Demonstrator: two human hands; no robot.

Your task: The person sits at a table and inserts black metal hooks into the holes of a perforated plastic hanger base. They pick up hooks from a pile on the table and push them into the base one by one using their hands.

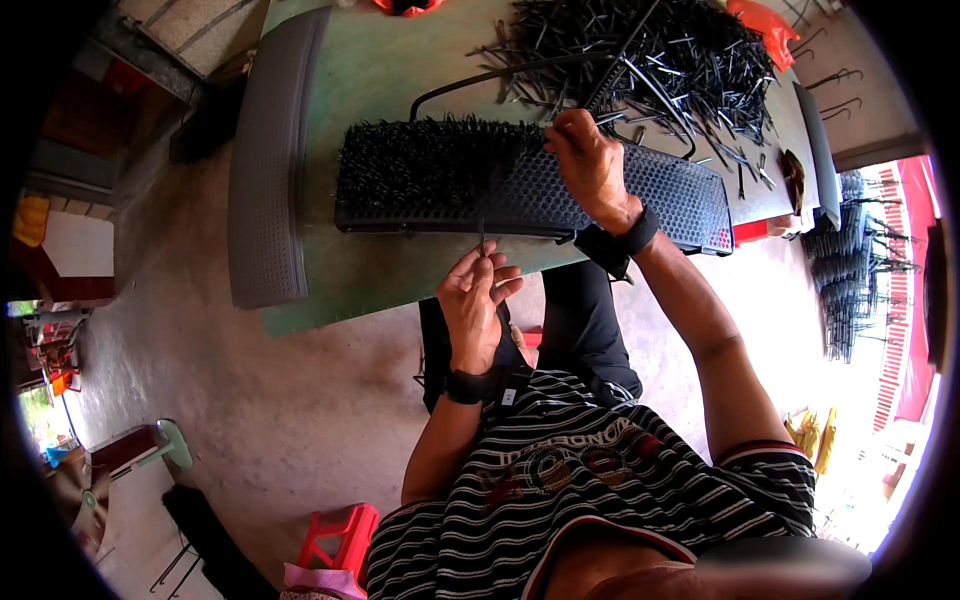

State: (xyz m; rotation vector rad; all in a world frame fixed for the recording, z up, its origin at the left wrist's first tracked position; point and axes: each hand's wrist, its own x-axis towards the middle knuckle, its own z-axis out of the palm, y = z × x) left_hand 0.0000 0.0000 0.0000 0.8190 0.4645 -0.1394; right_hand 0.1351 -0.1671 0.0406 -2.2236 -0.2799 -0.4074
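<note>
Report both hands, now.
Left hand: closed, pinching a dark strip.
Right hand: closed, over the panel; whether it holds anything is unclear.

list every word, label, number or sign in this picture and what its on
Striped shirt: pale lettering across the chest, upside down from this view; I won't copy its words out.
Same shirt: round printed shapes beside the lettering; can't tell if they are characters.
Small white tag at the waist: too small to read.
Black perforated panel: reddish mark at its right end, too small to tell if it's text.
</note>
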